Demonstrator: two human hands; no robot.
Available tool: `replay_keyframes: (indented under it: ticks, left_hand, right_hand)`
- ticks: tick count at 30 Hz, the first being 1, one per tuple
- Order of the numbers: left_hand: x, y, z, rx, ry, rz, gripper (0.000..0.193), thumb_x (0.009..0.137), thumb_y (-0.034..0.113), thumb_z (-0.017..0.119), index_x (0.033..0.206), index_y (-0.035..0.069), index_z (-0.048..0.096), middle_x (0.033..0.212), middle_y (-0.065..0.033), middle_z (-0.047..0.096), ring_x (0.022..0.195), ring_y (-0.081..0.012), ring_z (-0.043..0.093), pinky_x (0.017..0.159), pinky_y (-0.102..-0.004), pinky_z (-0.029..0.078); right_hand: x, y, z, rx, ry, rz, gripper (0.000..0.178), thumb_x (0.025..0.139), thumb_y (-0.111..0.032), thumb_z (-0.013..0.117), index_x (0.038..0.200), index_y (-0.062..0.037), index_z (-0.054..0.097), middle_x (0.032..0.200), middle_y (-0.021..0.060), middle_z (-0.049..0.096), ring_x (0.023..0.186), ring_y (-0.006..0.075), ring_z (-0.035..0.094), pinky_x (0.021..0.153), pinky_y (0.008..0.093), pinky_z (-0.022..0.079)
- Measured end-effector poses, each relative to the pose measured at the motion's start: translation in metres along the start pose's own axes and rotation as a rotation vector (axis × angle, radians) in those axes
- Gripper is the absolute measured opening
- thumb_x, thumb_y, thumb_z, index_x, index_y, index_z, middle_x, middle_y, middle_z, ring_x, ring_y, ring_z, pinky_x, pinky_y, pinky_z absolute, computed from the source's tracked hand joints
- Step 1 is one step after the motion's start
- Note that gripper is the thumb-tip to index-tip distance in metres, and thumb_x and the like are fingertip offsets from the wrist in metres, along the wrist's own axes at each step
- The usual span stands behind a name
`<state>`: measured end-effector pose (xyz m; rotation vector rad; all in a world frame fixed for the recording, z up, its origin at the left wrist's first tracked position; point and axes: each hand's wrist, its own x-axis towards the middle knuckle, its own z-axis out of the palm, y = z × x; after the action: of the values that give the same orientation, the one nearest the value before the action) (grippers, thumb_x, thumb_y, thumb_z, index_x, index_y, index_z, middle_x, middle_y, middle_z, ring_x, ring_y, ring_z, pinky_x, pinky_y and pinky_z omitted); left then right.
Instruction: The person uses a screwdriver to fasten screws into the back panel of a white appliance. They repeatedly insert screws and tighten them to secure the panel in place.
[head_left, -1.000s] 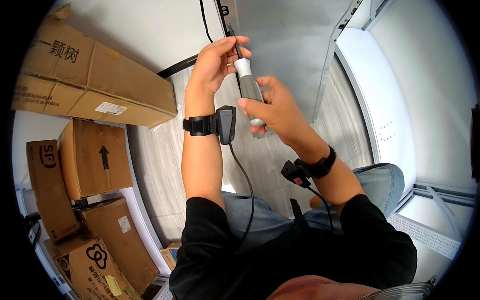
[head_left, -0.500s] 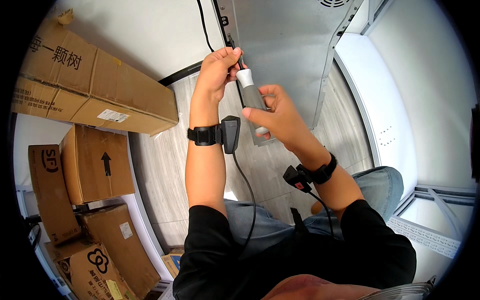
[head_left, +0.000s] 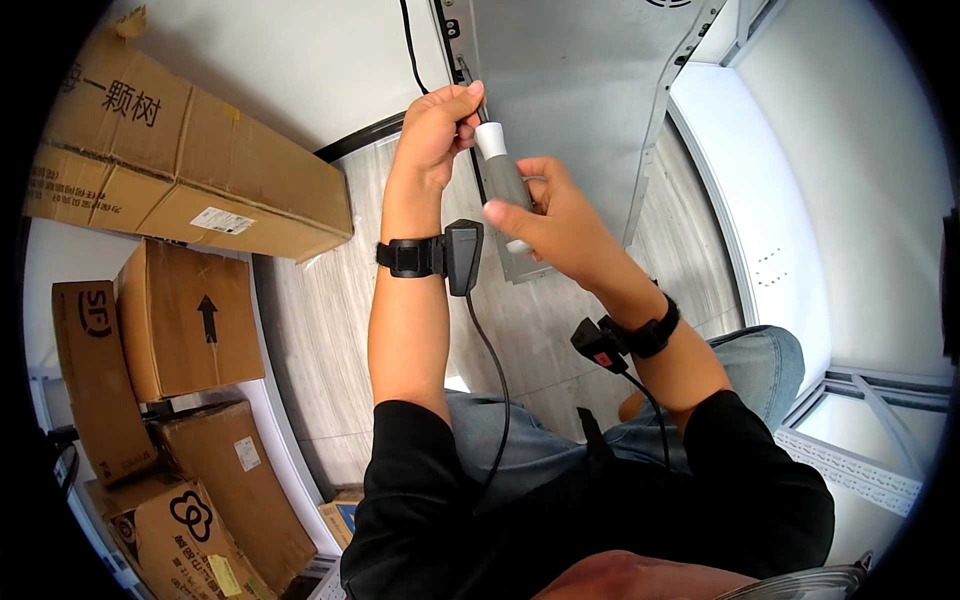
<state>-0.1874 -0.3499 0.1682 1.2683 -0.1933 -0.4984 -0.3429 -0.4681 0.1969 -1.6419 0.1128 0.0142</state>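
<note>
The right hand (head_left: 550,220) wraps a screwdriver (head_left: 503,180) by its rounded grey-and-white handle; the left hand (head_left: 437,128) pinches its slim shaft. The screwdriver runs along the left edge of a smooth metal panel (head_left: 590,110). Wood-grain floor (head_left: 325,335) opens below the metal panel, narrowing to its right; boxy, creased cardboard cartons (head_left: 275,180) stand left of it.

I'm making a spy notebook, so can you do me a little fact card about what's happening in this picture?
Tool: screwdriver, gray and white handle
Left hand: pinching the shaft
Right hand: around the handle
Tip: at the edge of a gray metal panel
Wrists: black straps with small devices
Left side: brown cardboard boxes
</note>
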Motion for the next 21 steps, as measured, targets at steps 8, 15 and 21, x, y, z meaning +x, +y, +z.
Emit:
replay_keyframes:
  ticks: [8,15,21]
  left_hand:
    - [-0.01,0.011,0.004,-0.12,-0.128,-0.003,0.023,0.092,0.019,0.053,0.107,0.002,0.059,0.083,-0.0075,0.067,0.069,-0.0107,0.059,0.062,-0.0231,0.047]
    - [-0.002,0.002,0.006,-0.13,-0.027,0.054,0.019,0.089,0.021,0.059,0.094,0.002,0.062,0.071,-0.005,0.064,0.057,-0.0094,0.053,0.057,-0.0213,0.043]
    - [0.0,-0.001,0.015,-0.098,0.072,0.068,0.018,0.087,0.022,0.063,0.088,0.004,0.061,0.062,0.0012,0.053,0.055,-0.0071,0.048,0.054,-0.0204,0.038]
  right_hand:
    - [0.007,-0.003,-0.01,0.556,-0.232,0.15,0.036,0.092,-0.031,0.047,0.104,0.0022,0.048,0.079,0.0094,0.059,0.058,0.0149,0.057,0.049,0.025,0.044]
    - [0.004,-0.01,-0.012,0.197,-0.222,0.152,0.039,0.089,-0.029,0.053,0.112,0.0024,0.048,0.08,0.0086,0.058,0.057,0.0131,0.055,0.05,0.0245,0.045]
    - [0.001,-0.008,-0.005,0.248,-0.076,0.124,0.042,0.087,-0.032,0.058,0.113,-0.0005,0.047,0.075,0.0043,0.055,0.054,0.0093,0.052,0.047,0.0221,0.042]
